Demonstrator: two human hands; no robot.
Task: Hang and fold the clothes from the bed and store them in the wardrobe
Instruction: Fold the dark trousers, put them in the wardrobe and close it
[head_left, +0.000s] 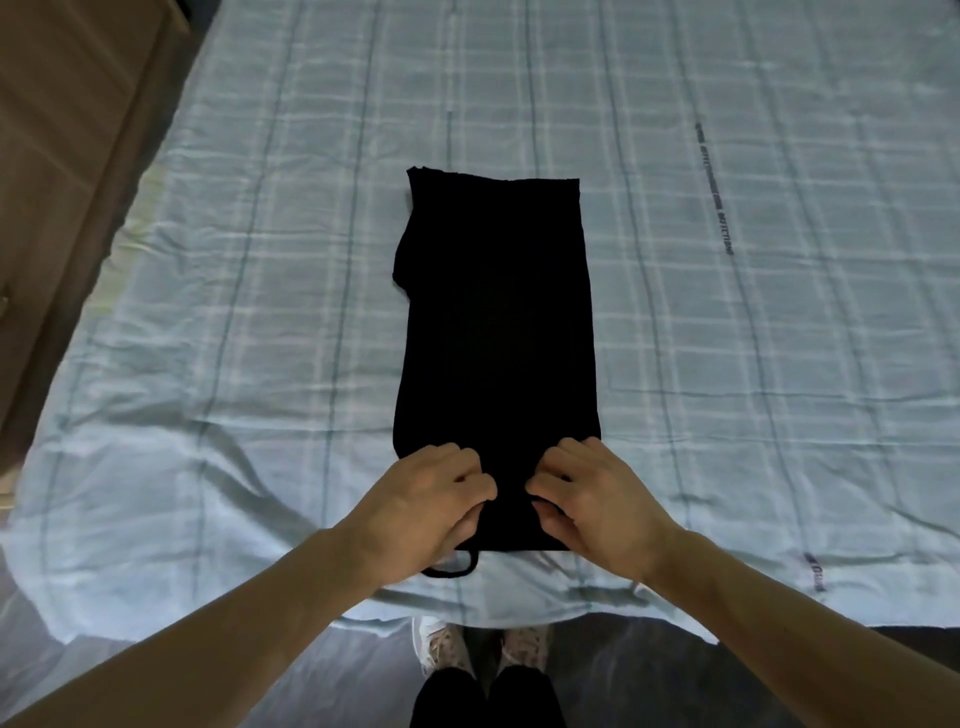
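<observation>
One pale checked bed sheet (727, 338) fills most of the view, cut off at the far and right edges. A black garment (496, 338), folded long and narrow, lies at its middle, its details lost in darkness. Left hand (426, 501) and right hand (597, 499) pinch its near end, fingertips hidden in fabric. A thin black loop (457, 570) pokes out below.

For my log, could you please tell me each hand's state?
Left hand: fingers curled, gripping the black garment.
Right hand: fingers curled, gripping it too.
</observation>
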